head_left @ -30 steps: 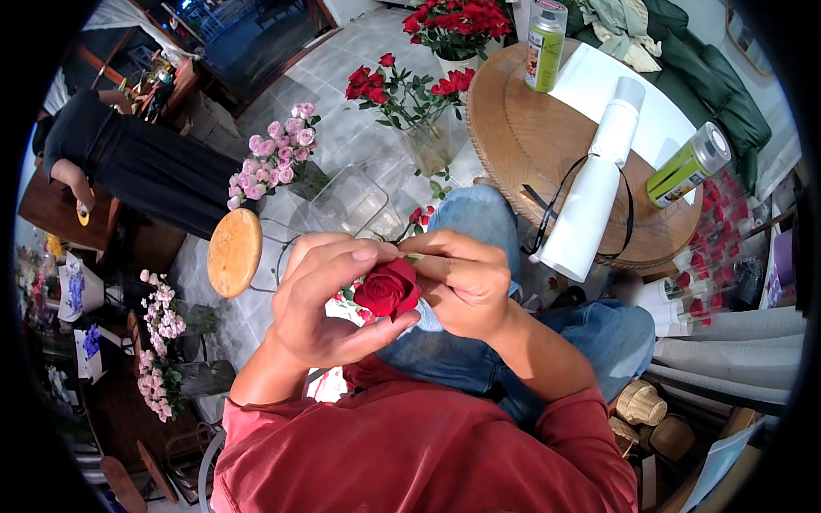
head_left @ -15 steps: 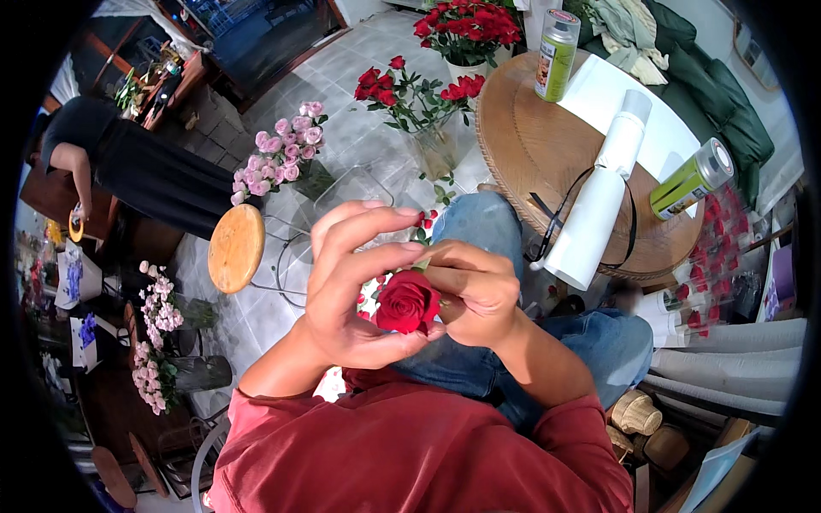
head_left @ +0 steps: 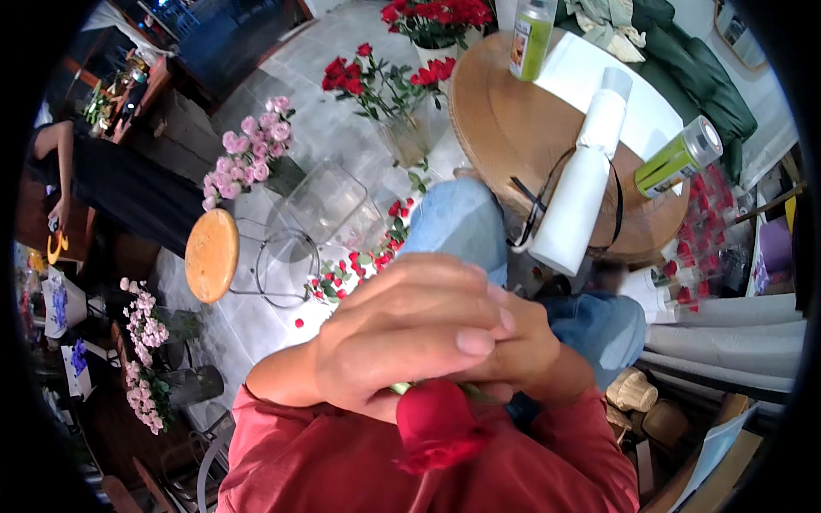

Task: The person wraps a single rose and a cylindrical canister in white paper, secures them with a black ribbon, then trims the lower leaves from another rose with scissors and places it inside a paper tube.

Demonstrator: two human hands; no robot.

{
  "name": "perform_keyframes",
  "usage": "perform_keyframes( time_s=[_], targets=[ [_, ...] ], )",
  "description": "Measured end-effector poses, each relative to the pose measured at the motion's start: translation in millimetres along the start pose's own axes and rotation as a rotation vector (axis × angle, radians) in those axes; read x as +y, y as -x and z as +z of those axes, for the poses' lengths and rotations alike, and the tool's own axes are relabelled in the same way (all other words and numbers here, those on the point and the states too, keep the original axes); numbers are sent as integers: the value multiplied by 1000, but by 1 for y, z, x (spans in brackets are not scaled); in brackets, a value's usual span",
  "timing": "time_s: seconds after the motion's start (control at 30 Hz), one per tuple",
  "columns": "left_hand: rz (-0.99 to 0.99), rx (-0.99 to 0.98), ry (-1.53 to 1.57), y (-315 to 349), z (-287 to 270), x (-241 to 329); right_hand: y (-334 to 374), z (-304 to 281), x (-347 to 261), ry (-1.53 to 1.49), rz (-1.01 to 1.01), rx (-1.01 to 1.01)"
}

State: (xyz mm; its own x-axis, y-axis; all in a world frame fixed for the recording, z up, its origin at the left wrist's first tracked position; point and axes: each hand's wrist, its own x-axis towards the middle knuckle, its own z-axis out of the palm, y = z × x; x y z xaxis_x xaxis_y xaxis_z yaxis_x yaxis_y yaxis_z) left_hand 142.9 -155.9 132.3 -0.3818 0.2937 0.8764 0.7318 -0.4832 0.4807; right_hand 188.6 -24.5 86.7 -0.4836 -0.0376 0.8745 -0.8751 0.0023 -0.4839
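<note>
A single red rose (head_left: 434, 423) hangs bloom-down in front of my chest, its petals toward me. Curled over from the left, my left hand (head_left: 389, 329) closes around the rose just behind its head, fingers lying across my right hand. My right hand (head_left: 526, 346) is closed too, pressed against the left, and a bit of green shows beside its fingertips under the bloom. Most of the stem is hidden by my hands. Below and beyond them, red rose heads and leaves (head_left: 355, 265) lie scattered on the floor.
On the round wooden table (head_left: 483, 111) at right are a white bottle-shaped wrapped item (head_left: 573, 209), a green spray can (head_left: 680, 158) and another can (head_left: 532, 38). A wooden stool (head_left: 211, 256), pink roses (head_left: 248, 154) and red roses (head_left: 376, 81) stand ahead. Another person (head_left: 120, 188) works at left.
My hands and the rose have come down toward my chest. The bloom has tipped from facing up to pointing down, and my left fingers have folded over my right hand.
</note>
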Motion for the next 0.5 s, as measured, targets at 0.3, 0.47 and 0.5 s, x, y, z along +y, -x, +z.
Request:
perform_keyframes(
  time_s=[0.3, 0.47, 0.5],
  targets=[
    [-47, -108, -65, 3, -15, 0, 4, 7, 8, -84, 15, 37],
    [7, -148, -57, -3, -17, 1, 10, 2, 7, -141, 92, -93],
    [30, -160, -55, -4, -19, 6, 9, 2, 4, -166, 104, -110]
  ],
)
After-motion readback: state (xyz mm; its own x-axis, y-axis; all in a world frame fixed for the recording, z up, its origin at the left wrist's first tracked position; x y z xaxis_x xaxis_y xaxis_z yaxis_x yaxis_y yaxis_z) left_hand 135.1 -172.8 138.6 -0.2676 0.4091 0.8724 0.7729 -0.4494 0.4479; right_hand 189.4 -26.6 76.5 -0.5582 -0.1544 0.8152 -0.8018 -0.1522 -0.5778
